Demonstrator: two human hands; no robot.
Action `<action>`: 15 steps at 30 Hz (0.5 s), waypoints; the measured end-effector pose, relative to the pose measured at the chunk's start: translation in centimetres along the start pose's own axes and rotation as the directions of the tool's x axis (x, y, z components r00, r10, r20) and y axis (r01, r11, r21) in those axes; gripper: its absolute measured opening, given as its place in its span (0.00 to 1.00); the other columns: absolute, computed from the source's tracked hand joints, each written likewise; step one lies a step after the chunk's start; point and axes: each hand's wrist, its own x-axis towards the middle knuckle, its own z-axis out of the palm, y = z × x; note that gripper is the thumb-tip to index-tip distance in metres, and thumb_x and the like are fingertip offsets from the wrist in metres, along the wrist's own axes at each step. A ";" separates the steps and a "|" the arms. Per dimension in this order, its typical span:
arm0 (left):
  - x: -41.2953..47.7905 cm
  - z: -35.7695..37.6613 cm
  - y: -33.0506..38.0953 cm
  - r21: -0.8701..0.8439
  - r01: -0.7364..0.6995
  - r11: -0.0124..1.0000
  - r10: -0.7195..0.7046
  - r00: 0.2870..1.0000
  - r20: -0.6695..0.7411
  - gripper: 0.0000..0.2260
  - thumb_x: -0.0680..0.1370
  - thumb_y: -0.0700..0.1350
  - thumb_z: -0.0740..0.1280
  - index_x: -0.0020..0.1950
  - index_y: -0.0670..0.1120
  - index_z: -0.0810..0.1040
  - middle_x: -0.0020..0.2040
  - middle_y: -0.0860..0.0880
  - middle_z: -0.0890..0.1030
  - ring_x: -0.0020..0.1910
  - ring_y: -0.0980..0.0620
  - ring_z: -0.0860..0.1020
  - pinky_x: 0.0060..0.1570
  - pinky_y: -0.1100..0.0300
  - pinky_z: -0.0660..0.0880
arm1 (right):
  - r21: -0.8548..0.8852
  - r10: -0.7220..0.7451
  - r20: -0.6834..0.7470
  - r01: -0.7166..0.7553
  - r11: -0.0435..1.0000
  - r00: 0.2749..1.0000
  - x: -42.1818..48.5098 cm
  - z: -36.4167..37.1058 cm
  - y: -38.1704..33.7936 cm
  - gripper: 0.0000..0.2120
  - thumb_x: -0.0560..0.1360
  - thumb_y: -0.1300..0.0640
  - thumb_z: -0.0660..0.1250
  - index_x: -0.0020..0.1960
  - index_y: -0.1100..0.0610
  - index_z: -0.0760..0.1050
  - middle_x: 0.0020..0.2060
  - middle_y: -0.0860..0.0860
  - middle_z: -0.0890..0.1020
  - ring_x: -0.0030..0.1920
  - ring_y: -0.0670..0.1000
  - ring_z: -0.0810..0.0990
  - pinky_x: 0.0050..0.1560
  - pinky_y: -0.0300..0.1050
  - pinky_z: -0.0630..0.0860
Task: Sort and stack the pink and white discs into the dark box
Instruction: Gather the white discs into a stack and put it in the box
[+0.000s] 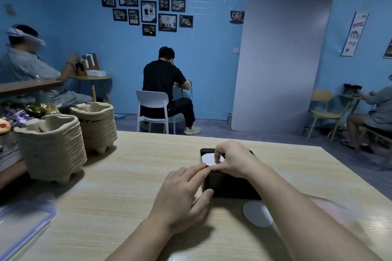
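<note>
Wood-grain table (127, 176) beneath blue walls (212, 59); right hand (232, 161) pinches white disc (208, 159).

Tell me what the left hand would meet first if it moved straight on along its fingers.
The dark box: the fingertips of the left hand already seem to touch its left rim, beside the right hand, which pinches a white disc. Depth is unclear.

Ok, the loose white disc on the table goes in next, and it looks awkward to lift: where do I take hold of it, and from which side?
Probably its near-left rim, coming from the left. The white disc lies flat on the table, so only the edge offers a pinch; the right forearm crosses its right side and the dark box stands just behind.
</note>
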 end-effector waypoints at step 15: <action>0.7 -0.4 0.0 0.038 0.042 0.998 -0.042 0.999 -0.017 0.17 0.78 0.55 0.58 0.65 0.55 0.77 0.69 0.60 0.77 0.64 0.54 0.77 0.59 0.54 0.75 | 0.192 -0.079 -0.177 0.113 0.975 0.981 -14.6 -0.3 4.8 0.08 0.74 0.45 0.67 0.47 0.49 0.77 0.41 0.40 0.76 0.45 0.43 0.73 0.47 0.42 0.73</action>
